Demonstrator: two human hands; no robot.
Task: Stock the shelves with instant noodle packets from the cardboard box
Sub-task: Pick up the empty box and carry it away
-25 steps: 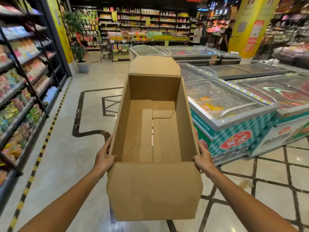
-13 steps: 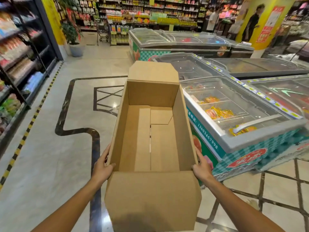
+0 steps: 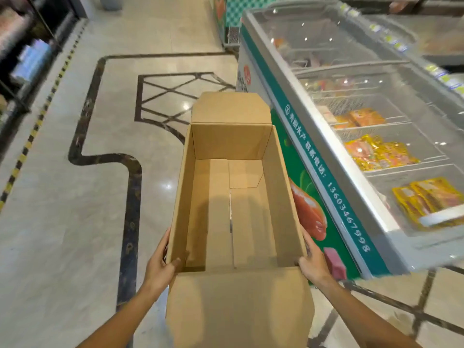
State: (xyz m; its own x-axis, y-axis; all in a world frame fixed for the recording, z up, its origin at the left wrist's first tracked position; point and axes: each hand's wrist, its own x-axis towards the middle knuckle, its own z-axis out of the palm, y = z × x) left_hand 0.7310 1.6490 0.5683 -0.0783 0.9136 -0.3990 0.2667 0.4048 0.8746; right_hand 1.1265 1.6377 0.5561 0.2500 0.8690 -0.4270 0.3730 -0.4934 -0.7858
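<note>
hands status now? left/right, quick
Left hand: holding the cardboard box by its left wall, thumb hooked over the rim.
Right hand: holding the box's right wall.

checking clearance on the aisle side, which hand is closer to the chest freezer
Right. The right hand grips the cardboard box on the side facing the chest freezer; the left hand grips the opposite side, the box between.

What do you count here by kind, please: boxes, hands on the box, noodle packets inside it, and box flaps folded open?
Boxes: 1, the cardboard box
Hands on it: 2, left hand and right hand
Noodle packets inside: 0
Open flaps: 2, far flap and near flap
Total: 5
</note>
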